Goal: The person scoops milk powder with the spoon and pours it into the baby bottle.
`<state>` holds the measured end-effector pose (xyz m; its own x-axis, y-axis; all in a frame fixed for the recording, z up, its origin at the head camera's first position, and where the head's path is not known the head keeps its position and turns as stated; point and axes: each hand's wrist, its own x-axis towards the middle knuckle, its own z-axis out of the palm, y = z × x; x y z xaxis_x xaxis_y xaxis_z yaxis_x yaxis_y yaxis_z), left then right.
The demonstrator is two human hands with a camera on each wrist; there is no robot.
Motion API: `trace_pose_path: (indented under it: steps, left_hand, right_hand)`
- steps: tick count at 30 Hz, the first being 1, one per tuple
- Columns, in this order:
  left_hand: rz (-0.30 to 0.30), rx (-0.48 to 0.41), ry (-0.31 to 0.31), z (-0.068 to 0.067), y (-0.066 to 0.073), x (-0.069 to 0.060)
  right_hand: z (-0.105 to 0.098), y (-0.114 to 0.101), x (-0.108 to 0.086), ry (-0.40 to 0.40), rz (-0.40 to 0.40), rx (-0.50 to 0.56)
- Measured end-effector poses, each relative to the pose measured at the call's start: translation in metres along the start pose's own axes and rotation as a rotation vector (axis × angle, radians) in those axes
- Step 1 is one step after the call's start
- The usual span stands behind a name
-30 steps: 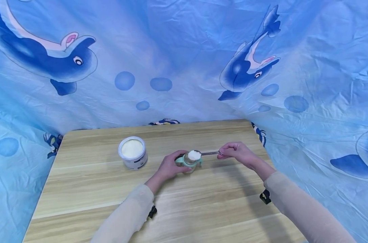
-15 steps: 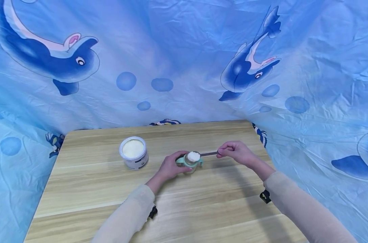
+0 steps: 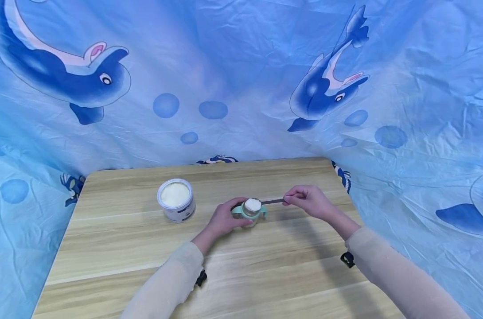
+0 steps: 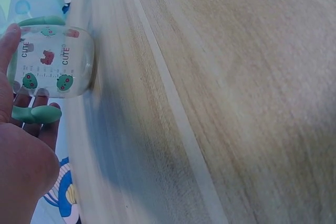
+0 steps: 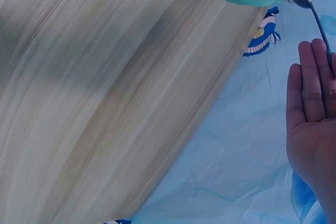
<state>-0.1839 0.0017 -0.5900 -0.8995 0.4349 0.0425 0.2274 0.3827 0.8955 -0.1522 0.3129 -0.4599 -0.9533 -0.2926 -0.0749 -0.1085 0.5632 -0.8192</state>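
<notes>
The left hand (image 3: 223, 220) grips the clear bottle (image 4: 50, 59) (printed, with green side handles), which stands upright on the worktop (image 3: 241, 274). The right hand (image 3: 310, 202) pinches the end of the spoon (image 3: 272, 201). The spoon's bowl, heaped with white powder (image 3: 253, 204), is positioned at the bottle's open mouth; rim contact cannot be determined. The open tub (image 3: 179, 214), filled with pale powder (image 3: 175, 195), stands apart, left of the bottle.

A person's plain cream left sleeve (image 3: 167, 281) and matching right sleeve (image 3: 401, 272), each with a small black fitting (image 3: 348, 259) at its underside.
</notes>
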Motion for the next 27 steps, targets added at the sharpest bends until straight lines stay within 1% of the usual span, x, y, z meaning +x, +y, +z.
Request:
trace_pose_path:
  steps: [4, 10, 12, 18, 27]
  left_hand:
    - [0.003, 0.011, 0.002, 0.000, 0.000, 0.000]
    - [0.010, 0.008, 0.002, 0.000, 0.000, 0.000]
    - [0.008, 0.006, -0.002, 0.000, 0.000, 0.000]
    - [-0.002, 0.009, -0.008, 0.000, -0.001, 0.001]
    - [0.001, 0.012, -0.010, -0.001, 0.000, 0.001]
  right_hand:
    - [0.000, -0.006, 0.001, 0.012, -0.037, -0.054]
    - [-0.002, -0.017, 0.004, 0.024, -0.109, -0.178]
    - [-0.003, -0.020, 0.005, 0.024, -0.117, -0.216]
    - [-0.007, -0.031, 0.011, -0.003, -0.121, -0.278]
    - [-0.011, -0.049, 0.018, -0.049, -0.203, -0.384]
